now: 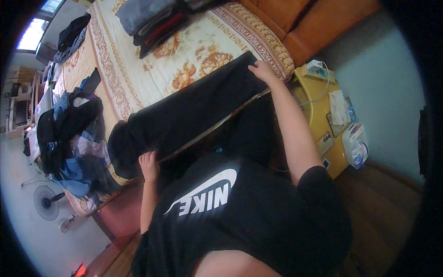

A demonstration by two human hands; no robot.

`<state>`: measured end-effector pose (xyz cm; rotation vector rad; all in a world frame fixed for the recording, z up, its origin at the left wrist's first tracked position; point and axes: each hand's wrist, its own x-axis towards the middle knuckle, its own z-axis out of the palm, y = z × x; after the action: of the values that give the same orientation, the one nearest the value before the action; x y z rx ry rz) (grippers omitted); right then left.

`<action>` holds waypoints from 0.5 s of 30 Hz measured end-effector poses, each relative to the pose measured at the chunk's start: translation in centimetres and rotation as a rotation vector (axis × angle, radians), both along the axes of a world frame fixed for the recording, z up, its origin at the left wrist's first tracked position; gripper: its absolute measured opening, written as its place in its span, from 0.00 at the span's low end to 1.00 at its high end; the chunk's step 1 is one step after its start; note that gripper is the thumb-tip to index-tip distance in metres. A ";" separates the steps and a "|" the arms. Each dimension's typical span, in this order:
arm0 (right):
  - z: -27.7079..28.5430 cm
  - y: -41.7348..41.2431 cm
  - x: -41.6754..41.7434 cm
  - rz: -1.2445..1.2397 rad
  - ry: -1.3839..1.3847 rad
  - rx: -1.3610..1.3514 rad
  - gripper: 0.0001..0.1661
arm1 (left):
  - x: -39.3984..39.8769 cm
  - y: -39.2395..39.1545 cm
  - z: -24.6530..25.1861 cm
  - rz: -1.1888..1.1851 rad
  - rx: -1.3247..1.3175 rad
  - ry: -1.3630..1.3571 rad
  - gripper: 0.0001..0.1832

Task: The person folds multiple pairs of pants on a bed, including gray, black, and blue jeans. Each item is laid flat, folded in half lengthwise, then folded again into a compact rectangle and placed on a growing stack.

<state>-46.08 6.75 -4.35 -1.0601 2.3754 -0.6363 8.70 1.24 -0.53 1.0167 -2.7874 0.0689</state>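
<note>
A long black garment point(193, 107), probably trousers, is laid out in a narrow band along the near edge of a bed with a floral cover point(155, 81). At its right end my right hand point(262, 71) grips the cloth, thumb towards the bed. My left hand point(149, 167) holds the near edge close to the bunched left end, its thumb hidden. Beyond the black garment lies a stack of folded clothes point(148, 17), grey on top with dark and red layers below. A loose heap of dark, blue and pink clothes point(76, 138) is at the left.
More dark clothes point(72, 36) lie at the bed's far left. To the right stands a yellow table point(311, 104) bearing a power strip point(320, 73), white cable and small items. A white container point(355, 145) sits at its edge. A fan point(46, 203) is at the lower left.
</note>
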 end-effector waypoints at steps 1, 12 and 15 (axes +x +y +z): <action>0.0 -0.3 -0.4 0.000 0.006 -0.044 0.25 | -0.1 -0.2 -0.3 0.010 0.030 -0.006 0.17; -0.9 -1.0 -2.0 0.043 0.024 -0.079 0.21 | -1.7 0.1 -0.8 0.144 0.207 -0.182 0.12; -1.3 0.0 -2.8 0.067 -0.006 -0.029 0.22 | -1.6 0.0 -1.8 0.176 0.152 -0.187 0.12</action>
<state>-48.88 6.76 -5.69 -1.1432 2.3214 -0.6514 7.12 1.27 -2.30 1.3571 -2.8976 -0.0282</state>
